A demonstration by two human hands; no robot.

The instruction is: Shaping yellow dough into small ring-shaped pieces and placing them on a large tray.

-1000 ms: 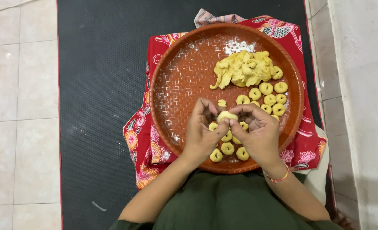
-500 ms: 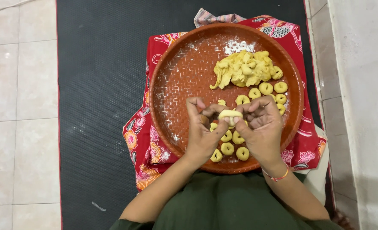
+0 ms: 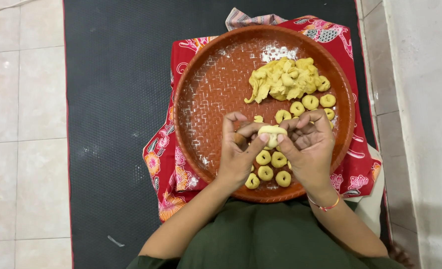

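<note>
The left hand (image 3: 238,152) and the right hand (image 3: 308,147) meet above the middle of a round brown woven tray (image 3: 206,99). Between them is a small piece of pale yellow dough (image 3: 272,134). The grip of both hands is closed on this piece: the thumbs and the tips of the first fingers press on it from left and right. The fingers cover its lower part and both ends, so its full shape is hard to make out. The visible part looks like a short oval, with the long axis lying left to right, across the view. I cannot tell if it touches the tray or is held a little above it.

Under the hands lie small dough rings (image 3: 272,167) in a group; some of them are hidden by the palms. More rings lie beside a lump of raw dough (image 3: 283,79) at the far right part of the tray. The tray stands on a red flowered cloth (image 3: 168,169), which lies on a dark mat (image 3: 116,99). The person's body, in a green garment, is cut off by the lower edge.
</note>
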